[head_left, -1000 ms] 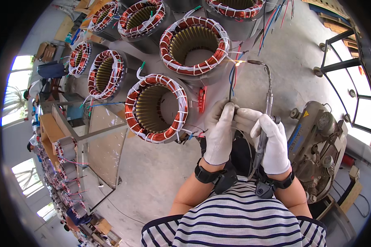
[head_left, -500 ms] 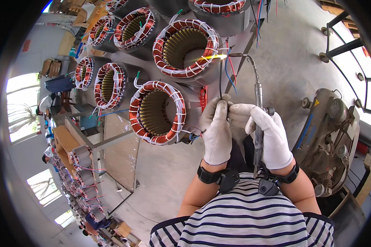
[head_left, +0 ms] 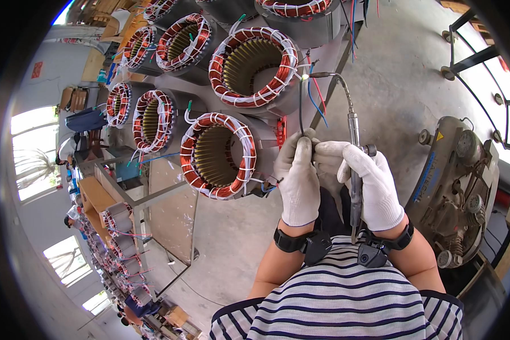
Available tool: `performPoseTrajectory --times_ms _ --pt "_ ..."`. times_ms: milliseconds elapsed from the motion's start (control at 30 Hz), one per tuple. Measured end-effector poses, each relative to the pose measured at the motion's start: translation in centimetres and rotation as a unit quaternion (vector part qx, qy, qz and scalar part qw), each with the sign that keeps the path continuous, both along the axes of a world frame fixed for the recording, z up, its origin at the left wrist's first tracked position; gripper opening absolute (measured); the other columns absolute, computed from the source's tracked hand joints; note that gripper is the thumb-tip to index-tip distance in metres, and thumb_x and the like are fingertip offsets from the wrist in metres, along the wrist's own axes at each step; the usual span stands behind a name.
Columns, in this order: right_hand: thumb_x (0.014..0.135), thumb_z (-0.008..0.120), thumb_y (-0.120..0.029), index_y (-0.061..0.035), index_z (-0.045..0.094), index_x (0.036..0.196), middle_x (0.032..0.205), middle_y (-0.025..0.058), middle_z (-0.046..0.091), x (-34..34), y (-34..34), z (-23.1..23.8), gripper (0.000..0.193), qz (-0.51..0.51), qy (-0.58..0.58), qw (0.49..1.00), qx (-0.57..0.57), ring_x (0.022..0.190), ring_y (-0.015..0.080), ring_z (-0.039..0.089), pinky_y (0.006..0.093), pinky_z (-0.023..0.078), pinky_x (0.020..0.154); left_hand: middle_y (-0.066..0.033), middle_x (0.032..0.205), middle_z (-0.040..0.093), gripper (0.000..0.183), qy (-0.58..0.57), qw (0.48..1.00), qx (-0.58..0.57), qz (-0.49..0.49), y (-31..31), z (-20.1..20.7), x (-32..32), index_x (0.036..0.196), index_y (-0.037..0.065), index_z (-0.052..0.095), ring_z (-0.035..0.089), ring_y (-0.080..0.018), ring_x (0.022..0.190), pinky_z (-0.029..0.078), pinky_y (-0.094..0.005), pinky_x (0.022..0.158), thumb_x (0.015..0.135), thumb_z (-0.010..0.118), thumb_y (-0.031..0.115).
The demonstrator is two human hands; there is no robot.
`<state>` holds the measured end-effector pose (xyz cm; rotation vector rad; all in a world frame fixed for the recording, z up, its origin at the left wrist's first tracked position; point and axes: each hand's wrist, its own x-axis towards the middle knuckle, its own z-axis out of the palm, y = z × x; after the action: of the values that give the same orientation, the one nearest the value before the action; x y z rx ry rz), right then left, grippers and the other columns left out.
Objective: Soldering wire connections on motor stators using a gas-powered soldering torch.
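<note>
My left hand (head_left: 297, 181), in a white glove, pinches a thin black wire (head_left: 301, 110) that stands up from the fingertips. In my gloved right hand (head_left: 375, 184) is a slim metal gas torch (head_left: 354, 133) with a small valve knob and a bent neck. A small bright glow shows where its nozzle (head_left: 322, 75) meets the upper end of the wire, beside a wound motor stator (head_left: 224, 89) with white-laced copper coils. Red and blue leads (head_left: 317, 99) hang beside this spot. Another stator (head_left: 190, 178) stands to the left of my left hand.
Several more stators (head_left: 139, 122) crowd the bench at the upper left. A red object (head_left: 281, 133) stands near my left fingers. On the right is a dusty air compressor (head_left: 436, 181). A dark metal frame on casters (head_left: 477, 61) stands at the upper right, and a steel-framed table (head_left: 173, 195) lower left.
The long yellow flame streak at the nozzle has shrunk to a small whitish glow. Both hands keep their hold, while the view has shifted slightly.
</note>
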<state>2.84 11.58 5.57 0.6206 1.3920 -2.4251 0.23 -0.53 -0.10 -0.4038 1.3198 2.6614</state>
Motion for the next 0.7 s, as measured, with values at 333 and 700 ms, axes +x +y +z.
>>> performPoseTrajectory --times_ms 333,700 --pt "0.089 0.052 -0.025 0.001 0.064 0.105 0.074 0.0004 0.062 0.0 0.0 0.4 0.033 -0.004 0.002 1.0 -0.001 0.062 0.0025 0.046 0.0176 0.037 0.057 -0.0088 0.1 0.061 0.016 -0.002 1.0 0.004 0.005 0.2 -0.1 -0.1 0.102 0.0 0.058 0.056 -0.0144 0.088 0.045 -0.0268 0.082 0.091 0.051 0.008" --pt "0.092 0.047 -0.03 -0.0013 0.053 0.062 0.101 0.0223 0.062 0.3 3.4 -0.3 0.041 -0.17 0.06 0.983 -0.031 0.078 0.0191 0.063 0.0276 0.049 0.072 -0.0057 0.082 0.06 0.017 -0.003 0.999 -0.041 -0.019 2.0 0.7 0.1 0.102 -0.001 0.06 0.053 -0.0132 0.07 0.042 -0.0258 0.069 0.089 0.053 0.008"
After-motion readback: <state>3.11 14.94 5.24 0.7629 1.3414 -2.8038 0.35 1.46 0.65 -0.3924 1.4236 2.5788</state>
